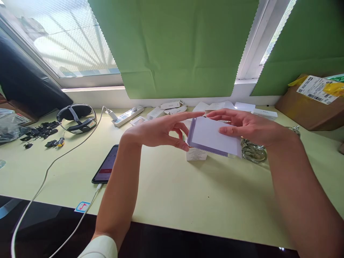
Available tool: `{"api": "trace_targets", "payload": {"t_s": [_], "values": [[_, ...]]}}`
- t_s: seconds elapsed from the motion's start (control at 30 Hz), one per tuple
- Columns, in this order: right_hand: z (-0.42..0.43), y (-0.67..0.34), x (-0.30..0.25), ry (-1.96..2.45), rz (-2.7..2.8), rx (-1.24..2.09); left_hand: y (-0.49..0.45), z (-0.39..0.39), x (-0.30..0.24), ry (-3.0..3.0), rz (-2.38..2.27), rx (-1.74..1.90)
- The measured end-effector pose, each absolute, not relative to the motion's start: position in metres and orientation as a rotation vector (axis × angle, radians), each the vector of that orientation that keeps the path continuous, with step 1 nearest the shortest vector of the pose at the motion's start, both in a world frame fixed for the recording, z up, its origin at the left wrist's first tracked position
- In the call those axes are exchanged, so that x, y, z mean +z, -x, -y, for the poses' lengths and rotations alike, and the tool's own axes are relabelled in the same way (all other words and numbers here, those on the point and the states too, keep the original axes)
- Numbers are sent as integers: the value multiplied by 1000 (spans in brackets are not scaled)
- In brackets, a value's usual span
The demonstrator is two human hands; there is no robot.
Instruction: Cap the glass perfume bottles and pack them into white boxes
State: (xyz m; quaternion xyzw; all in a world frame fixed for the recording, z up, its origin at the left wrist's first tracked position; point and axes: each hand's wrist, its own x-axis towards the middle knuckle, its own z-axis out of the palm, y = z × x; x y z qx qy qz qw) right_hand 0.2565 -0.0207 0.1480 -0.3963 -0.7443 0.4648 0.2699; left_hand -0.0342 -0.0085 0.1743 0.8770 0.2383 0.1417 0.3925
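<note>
Holding box (212, 138) above table (166, 193) centre, pinched by left hand (161, 132) at its left edge, steadied by right hand (247, 127) from the right; tilted up, likely for a clear look.

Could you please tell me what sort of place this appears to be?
Probably a packing or assembly desk: the left hand and right hand hold a white box, small boxes lie behind, a labelled cardboard parcel sits at right, black parts and a screwdriver at left.
</note>
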Motion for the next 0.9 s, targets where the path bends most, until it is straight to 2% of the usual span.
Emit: {"api": "trace_targets", "payload": {"t_s": [0.67,0.9], "values": [[25,-248,149,991,2074,1410,13,13,169,-2192,-516,307],[25,-249,149,926,2208,1422,17,12,170,-2100,-461,131]]}}
